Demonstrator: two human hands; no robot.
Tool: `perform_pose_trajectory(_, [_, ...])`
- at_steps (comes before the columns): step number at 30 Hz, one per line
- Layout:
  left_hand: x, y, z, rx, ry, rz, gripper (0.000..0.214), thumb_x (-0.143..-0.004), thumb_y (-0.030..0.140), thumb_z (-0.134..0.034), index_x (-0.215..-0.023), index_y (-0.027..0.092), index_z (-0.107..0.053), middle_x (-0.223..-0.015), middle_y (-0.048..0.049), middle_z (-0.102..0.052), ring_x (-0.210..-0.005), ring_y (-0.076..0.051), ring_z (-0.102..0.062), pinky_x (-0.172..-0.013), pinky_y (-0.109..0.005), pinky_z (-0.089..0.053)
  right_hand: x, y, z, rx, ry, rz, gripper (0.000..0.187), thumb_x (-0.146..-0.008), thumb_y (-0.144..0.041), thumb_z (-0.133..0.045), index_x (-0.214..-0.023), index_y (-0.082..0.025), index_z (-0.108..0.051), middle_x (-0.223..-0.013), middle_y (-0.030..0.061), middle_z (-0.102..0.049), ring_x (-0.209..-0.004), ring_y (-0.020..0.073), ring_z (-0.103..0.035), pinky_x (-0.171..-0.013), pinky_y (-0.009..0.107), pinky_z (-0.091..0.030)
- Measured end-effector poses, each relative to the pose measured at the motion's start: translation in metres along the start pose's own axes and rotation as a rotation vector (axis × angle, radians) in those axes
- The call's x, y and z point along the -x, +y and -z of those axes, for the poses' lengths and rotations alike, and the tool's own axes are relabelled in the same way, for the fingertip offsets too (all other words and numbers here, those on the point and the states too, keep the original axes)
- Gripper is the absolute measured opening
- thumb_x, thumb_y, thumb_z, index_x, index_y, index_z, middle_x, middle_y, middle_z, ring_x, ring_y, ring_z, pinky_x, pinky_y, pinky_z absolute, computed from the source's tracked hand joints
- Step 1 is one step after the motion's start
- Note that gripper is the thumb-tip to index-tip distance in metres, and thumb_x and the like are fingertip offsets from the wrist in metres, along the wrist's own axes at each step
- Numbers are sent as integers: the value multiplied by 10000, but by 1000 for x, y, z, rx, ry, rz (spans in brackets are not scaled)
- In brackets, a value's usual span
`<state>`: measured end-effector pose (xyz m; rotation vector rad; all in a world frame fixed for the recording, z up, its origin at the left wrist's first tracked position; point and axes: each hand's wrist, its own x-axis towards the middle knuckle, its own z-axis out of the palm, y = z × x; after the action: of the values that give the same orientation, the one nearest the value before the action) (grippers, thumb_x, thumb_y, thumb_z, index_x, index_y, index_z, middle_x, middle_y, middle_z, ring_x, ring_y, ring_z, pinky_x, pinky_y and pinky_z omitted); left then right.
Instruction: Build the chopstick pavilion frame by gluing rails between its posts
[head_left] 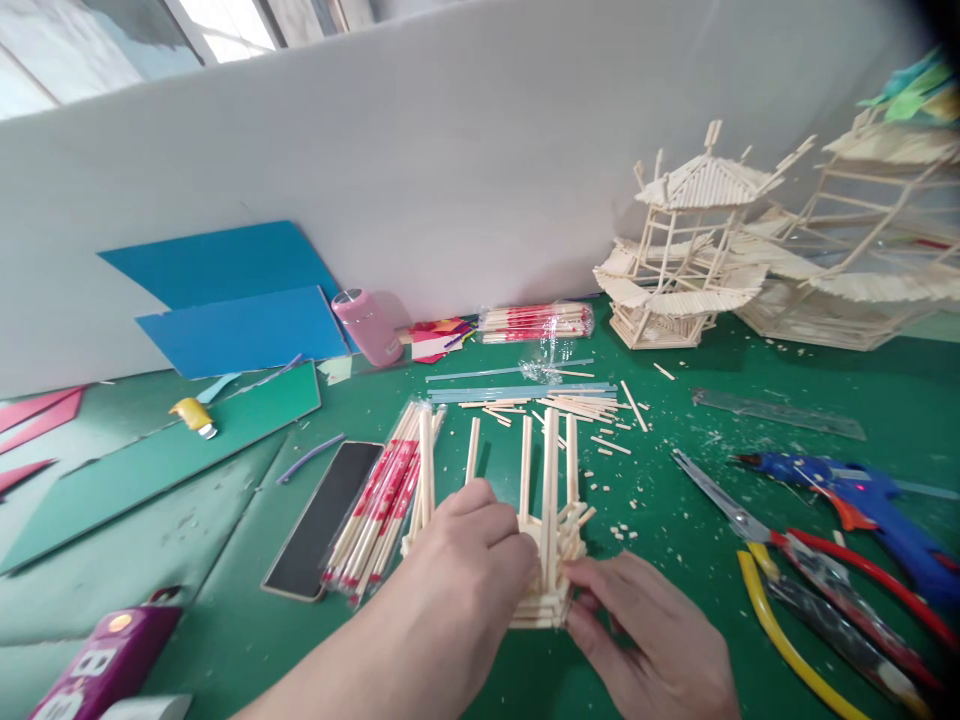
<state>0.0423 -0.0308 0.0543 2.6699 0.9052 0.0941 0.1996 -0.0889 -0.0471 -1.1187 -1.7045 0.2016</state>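
A small model of pale wooden sticks (551, 490) stands in front of me, with upright posts rising from a layered stick base. My left hand (469, 560) reaches over it, fingers curled down among the posts. Its fingertips are hidden, so what they hold does not show. At the base's right corner, my right hand (649, 630) pinches the edge between thumb and fingers. Cut stick pieces (577, 408) lie just behind the model. Left of it is a plastic-wrapped bundle of chopsticks (382, 500) with red printed bands.
A phone (322, 520) and a purple box (112, 660) lie left. At right are pliers (825, 600), scissors (731, 510) and a blue glue gun (840, 480). Behind stand a pink bottle (367, 325), another chopstick pack (536, 322) and a stick pavilion (690, 250). Glue sticks (517, 393) lie mid-table.
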Motion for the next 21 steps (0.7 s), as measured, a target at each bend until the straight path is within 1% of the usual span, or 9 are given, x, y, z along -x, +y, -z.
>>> perform_pose_trajectory(7, [-1, 8, 6, -16, 5, 7, 290, -849, 63, -344, -649, 131, -542, -697, -58, -556, -639, -169, -445, -681, -328, -376, 2, 1, -1, 9, -19, -3, 129, -828, -174, -532, -935, -140, -596, -660, 28, -628, -551, 105, -559, -509, 209, -487])
perform_pose_trajectory(12, [1, 8, 7, -70, -11, 30, 270, -838, 99, -358, -655, 148, -551, -707, -67, -551, -644, -185, -423, -643, -336, -372, 2, 2, -1, 8, -18, 0, 135, -823, -161, -536, -939, -134, -600, -652, 29, -622, -549, 108, -556, -504, 212, -482])
perform_pose_trajectory(14, [4, 6, 5, -102, -7, 25, 234, -814, 118, -385, -657, 157, -554, -703, -69, -545, -645, -193, -409, -600, -328, -362, 2, 2, -1, 15, -10, 10, 145, -824, -158, -534, -955, -134, -593, -658, 32, -626, -555, 111, -558, -506, 216, -482])
perform_pose_trajectory(16, [6, 4, -1, -160, 60, 27, 211, -796, 124, -395, -678, 166, -565, -713, -72, -544, -660, -205, -405, -565, -321, -348, 3, 2, -1, 20, -8, 12, 148, -826, -159, -531, -961, -136, -588, -671, 37, -632, -561, 116, -560, -507, 222, -482])
perform_pose_trajectory(17, [8, 3, -5, -192, 111, -3, 207, -793, 135, -397, -686, 172, -570, -710, -70, -542, -662, -209, -401, -556, -321, -340, 3, 2, -1, 19, -8, 10, 150, -826, -156, -530, -964, -135, -586, -680, 40, -634, -565, 118, -562, -508, 223, -483])
perform_pose_trajectory(21, [14, 1, -27, -369, 344, -74, 269, -826, 139, -356, -735, 176, -606, -733, -75, -570, -709, -231, -416, -606, -363, -346, 4, 2, -2, 2, 1, 16, 184, -819, -132, -535, -999, -133, -574, -693, 45, -638, -575, 119, -562, -517, 225, -488])
